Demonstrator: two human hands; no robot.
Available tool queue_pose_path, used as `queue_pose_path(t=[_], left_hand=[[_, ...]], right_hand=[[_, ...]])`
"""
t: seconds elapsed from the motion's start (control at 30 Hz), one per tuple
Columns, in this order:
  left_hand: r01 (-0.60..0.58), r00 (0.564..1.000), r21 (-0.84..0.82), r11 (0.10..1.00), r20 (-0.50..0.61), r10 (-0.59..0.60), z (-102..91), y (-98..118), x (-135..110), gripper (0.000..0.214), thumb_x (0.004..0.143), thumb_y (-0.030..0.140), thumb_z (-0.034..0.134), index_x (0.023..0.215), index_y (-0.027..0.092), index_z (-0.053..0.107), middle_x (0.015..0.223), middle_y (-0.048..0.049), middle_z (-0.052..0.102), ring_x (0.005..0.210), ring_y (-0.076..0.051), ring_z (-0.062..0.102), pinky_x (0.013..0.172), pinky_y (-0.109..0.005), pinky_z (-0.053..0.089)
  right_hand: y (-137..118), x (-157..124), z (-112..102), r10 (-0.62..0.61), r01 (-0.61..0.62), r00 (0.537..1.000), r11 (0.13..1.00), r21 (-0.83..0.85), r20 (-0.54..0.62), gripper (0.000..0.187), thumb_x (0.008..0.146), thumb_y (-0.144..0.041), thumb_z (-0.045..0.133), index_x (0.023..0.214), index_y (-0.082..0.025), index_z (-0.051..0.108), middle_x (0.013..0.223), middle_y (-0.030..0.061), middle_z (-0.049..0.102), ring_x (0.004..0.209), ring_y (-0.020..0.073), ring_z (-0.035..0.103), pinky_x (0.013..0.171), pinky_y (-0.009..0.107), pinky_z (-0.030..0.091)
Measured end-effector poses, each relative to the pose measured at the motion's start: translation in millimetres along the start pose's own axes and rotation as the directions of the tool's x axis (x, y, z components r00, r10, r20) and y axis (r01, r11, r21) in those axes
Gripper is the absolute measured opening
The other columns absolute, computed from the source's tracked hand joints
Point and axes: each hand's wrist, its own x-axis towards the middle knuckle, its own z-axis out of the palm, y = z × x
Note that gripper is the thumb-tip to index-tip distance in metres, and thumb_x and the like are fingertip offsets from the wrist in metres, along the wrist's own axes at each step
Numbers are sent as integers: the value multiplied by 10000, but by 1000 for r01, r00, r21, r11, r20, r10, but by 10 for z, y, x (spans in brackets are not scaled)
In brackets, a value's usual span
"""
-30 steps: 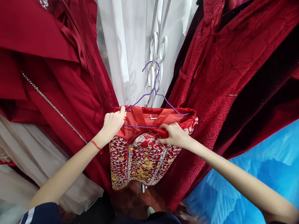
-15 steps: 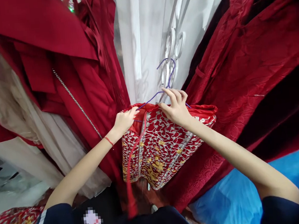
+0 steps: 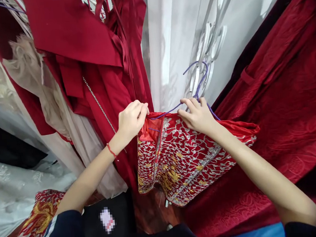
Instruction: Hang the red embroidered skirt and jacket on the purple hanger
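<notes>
An embroidered red garment [image 3: 189,163] with silver and gold stitching hangs in front of me, its plain red lining showing along the top edge. A purple wire hanger [image 3: 201,84] sits inside that edge, its hook pointing up. My left hand [image 3: 133,119], wearing a thin red cord on the wrist, is closed at the garment's upper left corner; its fingertips are partly hidden. With bent fingers, my right hand [image 3: 198,116] grips the hanger just below its hook, touching the garment's top edge.
Dark red dresses [image 3: 72,37] and a beige gown [image 3: 64,115] hang at left, a patterned red gown [image 3: 290,97] at right. White doors [image 3: 173,40] with oval handles stand behind. A black seat-like surface [image 3: 110,210] and another embroidered red piece [image 3: 42,219] lie low left.
The view has swung left, so everything sits further right. My left hand has turned and risen slightly at the garment's corner. A red strip that hung down the front no longer shows there.
</notes>
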Motion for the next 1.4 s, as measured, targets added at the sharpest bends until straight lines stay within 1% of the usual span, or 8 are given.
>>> queue_pose_path(t=[0.13,0.33,0.5,0.73,1.0,1.1,1.23,1.4], left_hand=[[140,952,127,982,257,-169,23,32,46,237,950,401,523,868,196,612,791,0,658,704,-157,614,567,-262,347],[308,879,387,869,235,-416,311,26,-186,462,879,528,592,1153,165,514,1007,-88,707,888,-269,693,619,-302,427],[263,785,542,798,361,-504,373,-40,-78,284,906,456,507,983,211,629,981,-104,736,944,-306,696,704,-336,461],[218,765,644,734,354,-538,265,117,-67,256,896,311,463,1051,196,632,1025,-141,729,956,-340,700,730,-382,491],[170,677,651,740,468,-568,6,29,-343,359,906,451,515,1159,207,587,1105,-132,722,1043,-330,678,762,-362,511],[176,710,686,706,408,-573,-50,57,-435,371,929,457,467,1179,204,574,1057,-130,730,992,-317,692,727,-340,502],[225,849,562,796,288,-443,-34,163,-494,401,1000,426,304,1164,192,584,1041,-118,728,962,-278,694,720,-313,485],[290,951,-181,940,-59,-304,-124,235,-380,374,994,436,348,1014,202,639,1027,-78,715,979,-198,660,862,-300,487]], right_hand=[[-9,-23,-11,-11,11,1000,1000,-11,-26,197,923,-203,484,989,-189,669,1296,185,567,1118,310,501,845,457,357],[19,-49,29,-40,41,999,999,23,-37,217,911,-180,484,1026,-170,668,1323,219,549,1143,331,501,875,497,359],[16,-52,28,-33,36,998,997,65,-47,246,907,-165,482,1075,-168,661,1338,220,546,1164,338,499,908,518,364],[-7,-60,18,-20,25,999,993,116,-45,271,889,-151,490,1111,-148,644,1395,233,508,1232,353,463,961,551,348],[-73,-49,57,23,-12,995,994,111,-100,237,904,-154,463,1064,-133,636,1382,248,513,1227,352,466,961,555,336],[-82,-38,49,37,-22,993,991,133,-113,239,918,-164,450,1059,-134,642,1364,248,527,1208,352,482,952,556,341],[-91,-35,27,57,-35,992,982,184,-116,257,930,-169,430,1052,-127,653,1355,255,530,1201,360,487,950,565,345],[-110,-38,15,70,-49,992,980,191,-106,249,905,-150,456,1054,-131,653,1366,242,523,1231,361,466,975,572,327]])
